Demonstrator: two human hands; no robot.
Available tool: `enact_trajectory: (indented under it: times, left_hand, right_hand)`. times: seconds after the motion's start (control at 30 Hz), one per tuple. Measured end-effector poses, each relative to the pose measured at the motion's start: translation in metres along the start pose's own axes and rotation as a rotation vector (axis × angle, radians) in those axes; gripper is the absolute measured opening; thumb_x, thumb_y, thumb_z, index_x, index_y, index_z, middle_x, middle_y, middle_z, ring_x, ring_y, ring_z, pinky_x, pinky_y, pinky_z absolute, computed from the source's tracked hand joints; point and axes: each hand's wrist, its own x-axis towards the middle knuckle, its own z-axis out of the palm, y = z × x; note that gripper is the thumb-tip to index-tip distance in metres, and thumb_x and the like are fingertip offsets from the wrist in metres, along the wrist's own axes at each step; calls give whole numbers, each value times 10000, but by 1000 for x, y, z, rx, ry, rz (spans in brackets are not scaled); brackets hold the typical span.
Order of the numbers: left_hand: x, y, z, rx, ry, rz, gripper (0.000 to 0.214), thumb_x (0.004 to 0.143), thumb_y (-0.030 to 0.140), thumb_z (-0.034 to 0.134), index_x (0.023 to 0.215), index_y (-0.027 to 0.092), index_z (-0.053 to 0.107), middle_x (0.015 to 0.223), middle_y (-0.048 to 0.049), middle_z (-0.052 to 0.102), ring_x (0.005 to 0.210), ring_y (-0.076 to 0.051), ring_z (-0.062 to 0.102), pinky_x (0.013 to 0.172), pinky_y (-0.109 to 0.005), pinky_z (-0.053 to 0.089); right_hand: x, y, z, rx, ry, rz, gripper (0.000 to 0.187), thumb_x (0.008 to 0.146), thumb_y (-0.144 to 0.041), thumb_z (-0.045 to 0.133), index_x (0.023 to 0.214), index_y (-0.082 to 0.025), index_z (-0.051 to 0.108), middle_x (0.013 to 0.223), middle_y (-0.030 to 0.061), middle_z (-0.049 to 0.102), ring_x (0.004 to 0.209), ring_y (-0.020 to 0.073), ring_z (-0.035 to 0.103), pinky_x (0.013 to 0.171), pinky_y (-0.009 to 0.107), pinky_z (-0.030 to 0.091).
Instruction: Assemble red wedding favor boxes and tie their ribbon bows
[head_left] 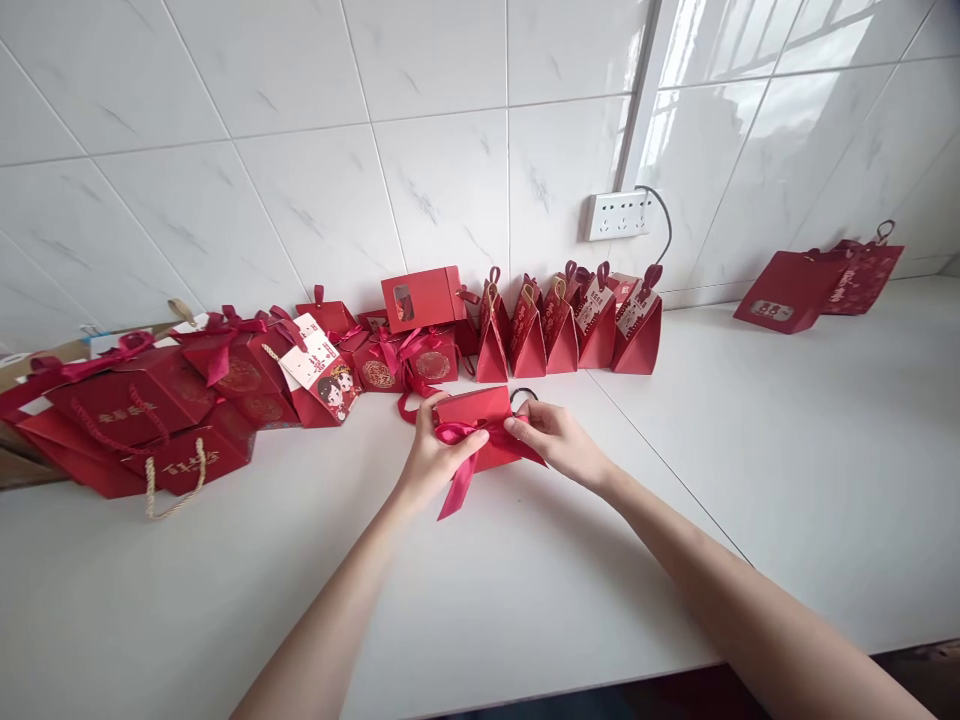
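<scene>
Your left hand [437, 448]'s clamped on the red cardboard box [480, 402] over the smooth white tabletop [525, 590], right hand [559, 440] pinching its long, glossy crimson ribbon [460, 488]. Tug unevenly and it'll probably slip loose.

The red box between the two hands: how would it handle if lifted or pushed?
The red box looks like folded card, so it is probably light, though any contents are hidden. Its flat panels suggest it would slide rather than roll. Its ribbon is looped and bent, so that part is likely floppy.
</scene>
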Motion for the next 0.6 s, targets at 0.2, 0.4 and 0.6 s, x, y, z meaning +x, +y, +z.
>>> enact_trajectory:
  times: [0.2,0.4,0.6]
  left_hand:
    - [-1,-2,1,26,-20,13,679,645,345,774,1194,258,384,1153,-66,593,1030,-214,618,908,-372,474]
    - [-1,-3,-2,21,-74,20,663,682,374,748,1221,275,376,1040,-30,649,992,-206,645,905,-364,472]
    - [0,-2,-3,26,-114,5,800,705,389,734,1366,268,299,1043,-34,668,1051,-215,629,964,-380,449]
  right_hand:
    - [2,4,2,50,127,-68,434,785,-599,564,681,-182,501,682,-3,530,616,119,478,607,269,414]
    - [2,6,3,40,184,-128,432,797,-620,541,765,-189,526,789,37,578,708,153,542,667,306,482]
    - [-1,15,3,-231,-22,-440,1072,567,-470,817,1412,-233,201,1432,190,267,1337,354,327,1008,505,418]
